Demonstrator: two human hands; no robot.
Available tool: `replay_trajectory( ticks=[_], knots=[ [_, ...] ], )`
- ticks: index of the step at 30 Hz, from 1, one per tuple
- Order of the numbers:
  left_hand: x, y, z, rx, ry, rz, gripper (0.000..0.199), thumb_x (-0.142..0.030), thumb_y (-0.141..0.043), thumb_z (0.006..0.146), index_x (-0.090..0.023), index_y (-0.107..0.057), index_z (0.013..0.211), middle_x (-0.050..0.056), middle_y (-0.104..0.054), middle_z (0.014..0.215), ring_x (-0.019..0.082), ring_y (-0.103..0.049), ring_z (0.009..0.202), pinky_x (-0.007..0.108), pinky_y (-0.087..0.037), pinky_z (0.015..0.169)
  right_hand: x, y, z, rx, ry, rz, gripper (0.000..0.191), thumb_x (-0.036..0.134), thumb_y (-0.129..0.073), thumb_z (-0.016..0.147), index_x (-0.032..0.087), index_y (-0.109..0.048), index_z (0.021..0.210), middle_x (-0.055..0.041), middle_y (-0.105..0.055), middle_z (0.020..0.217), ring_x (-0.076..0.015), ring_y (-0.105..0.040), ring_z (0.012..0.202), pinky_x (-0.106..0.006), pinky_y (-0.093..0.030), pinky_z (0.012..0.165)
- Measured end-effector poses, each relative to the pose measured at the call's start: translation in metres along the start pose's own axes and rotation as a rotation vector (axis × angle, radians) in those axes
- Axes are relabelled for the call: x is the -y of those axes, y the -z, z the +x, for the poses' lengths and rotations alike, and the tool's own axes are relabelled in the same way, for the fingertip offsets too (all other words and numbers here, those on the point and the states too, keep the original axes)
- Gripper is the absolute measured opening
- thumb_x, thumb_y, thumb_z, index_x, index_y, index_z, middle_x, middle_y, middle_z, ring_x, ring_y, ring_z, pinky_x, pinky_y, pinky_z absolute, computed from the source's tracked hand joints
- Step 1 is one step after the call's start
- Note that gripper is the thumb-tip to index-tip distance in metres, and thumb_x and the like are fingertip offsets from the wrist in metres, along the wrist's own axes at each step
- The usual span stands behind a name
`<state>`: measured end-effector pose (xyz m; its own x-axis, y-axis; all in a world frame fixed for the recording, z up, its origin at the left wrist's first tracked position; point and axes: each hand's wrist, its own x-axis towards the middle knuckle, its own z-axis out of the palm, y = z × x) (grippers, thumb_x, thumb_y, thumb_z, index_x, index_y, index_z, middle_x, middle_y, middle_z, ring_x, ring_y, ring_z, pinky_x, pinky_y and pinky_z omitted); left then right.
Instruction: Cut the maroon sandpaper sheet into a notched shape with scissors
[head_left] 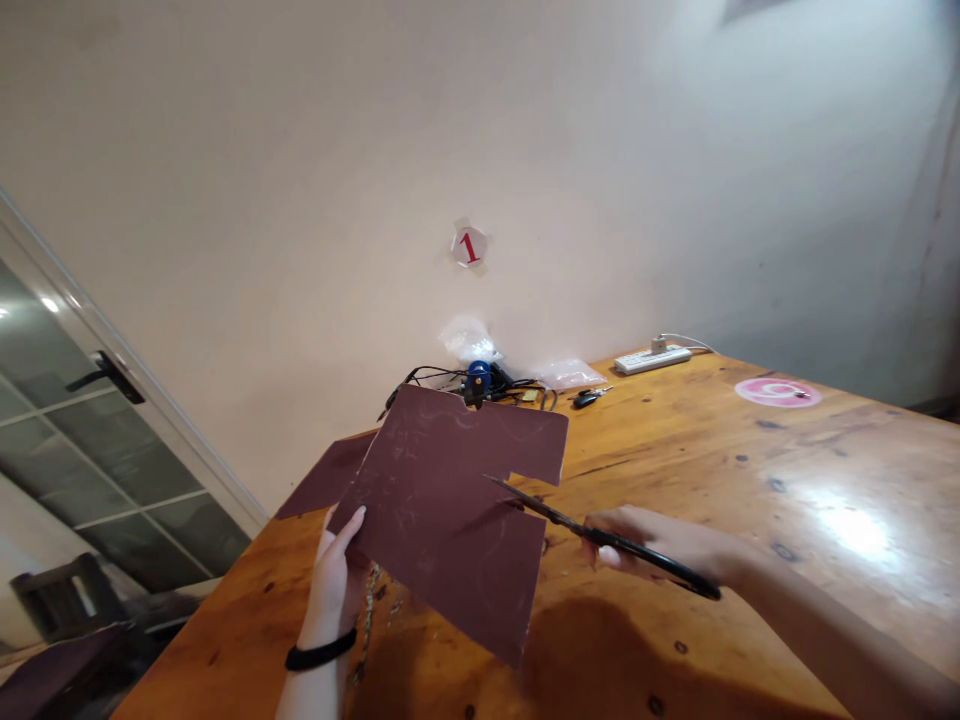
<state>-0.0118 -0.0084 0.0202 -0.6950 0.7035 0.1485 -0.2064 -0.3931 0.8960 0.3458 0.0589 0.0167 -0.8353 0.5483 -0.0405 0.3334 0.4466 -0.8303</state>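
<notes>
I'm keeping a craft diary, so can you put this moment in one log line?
left grip: holds maroon sheet | right grip: holds scissors at sheet's notched side | behind: keys on table

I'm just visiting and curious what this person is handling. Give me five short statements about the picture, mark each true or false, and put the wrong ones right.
1. The left hand holds a flat, dark maroon sheet. True.

2. The right hand grips a flat wooden ruler. False: it holds long black scissors.

3. The sheet has a gap in its edge on the picture's right side. True.

4. A thin black band is worn on the right wrist. False: the band is around the wrist of the left hand.

5. A white rectangular power strip lies on the brown wooden table. True.
</notes>
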Motion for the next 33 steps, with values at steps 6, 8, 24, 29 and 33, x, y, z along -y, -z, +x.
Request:
replay_trajectory(
  ticks=[6, 8, 24, 29, 33],
  knots=[
    [-0.0005, 0.0002, 0.0001, -0.016, -0.005, 0.026, 0.050, -0.019, -0.078, 0.064, -0.024, -0.064, 0.111, -0.001, -0.073, 0.092, 0.018, -0.067, 0.085, 0.030, -0.050, 0.086, 0.0028, 0.0020, -0.0003, 0.018, 0.009, 0.074, 0.068, 0.085, -0.044, 0.067, 0.017, -0.046, 0.075, 0.0032, -0.036, 0.063, -0.0120, -0.034, 0.055, -0.023, -0.024, 0.048],
    [-0.0002, 0.0014, 0.0003, -0.012, -0.008, 0.032, 0.046, -0.019, -0.077, 0.065, -0.023, -0.065, 0.109, 0.000, -0.073, 0.092, 0.017, -0.067, 0.085, 0.029, -0.051, 0.084, 0.0025, 0.0020, 0.0001, 0.028, 0.005, 0.101, 0.065, 0.082, -0.048, 0.067, 0.017, -0.045, 0.074, 0.0041, -0.036, 0.060, -0.0107, -0.033, 0.052, -0.022, -0.022, 0.045],
    [0.0012, 0.0043, 0.0024, 0.011, -0.007, 0.024, 0.049, -0.021, -0.079, 0.064, -0.026, -0.065, 0.111, -0.001, -0.072, 0.093, 0.016, -0.066, 0.082, 0.026, -0.053, 0.076, -0.0031, -0.0011, 0.0001, 0.038, -0.054, 0.089, 0.067, 0.085, -0.047, 0.065, 0.019, -0.043, 0.072, 0.0049, -0.038, 0.060, -0.0104, -0.038, 0.050, -0.021, -0.027, 0.043],
    [-0.0002, 0.0025, 0.0012, 0.038, -0.001, 0.026, 0.050, -0.022, -0.078, 0.065, -0.025, -0.065, 0.113, -0.001, -0.073, 0.098, 0.015, -0.066, 0.084, 0.025, -0.052, 0.077, -0.0026, -0.0010, 0.0017, 0.034, -0.023, 0.066, 0.065, 0.083, -0.048, 0.066, 0.019, -0.043, 0.072, 0.0048, -0.035, 0.060, -0.0103, -0.034, 0.052, -0.022, -0.022, 0.045],
    [-0.0002, 0.0020, 0.0014, 0.008, 0.001, 0.006, 0.047, -0.019, -0.077, 0.066, -0.026, -0.065, 0.111, -0.002, -0.073, 0.096, 0.015, -0.066, 0.083, 0.024, -0.052, 0.074, 0.0007, 0.0001, -0.0005, 0.017, 0.008, -0.009, 0.066, 0.083, -0.038, 0.074, 0.017, -0.046, 0.077, 0.0030, -0.036, 0.066, -0.0125, -0.033, 0.058, -0.025, -0.027, 0.051]
  ],
)
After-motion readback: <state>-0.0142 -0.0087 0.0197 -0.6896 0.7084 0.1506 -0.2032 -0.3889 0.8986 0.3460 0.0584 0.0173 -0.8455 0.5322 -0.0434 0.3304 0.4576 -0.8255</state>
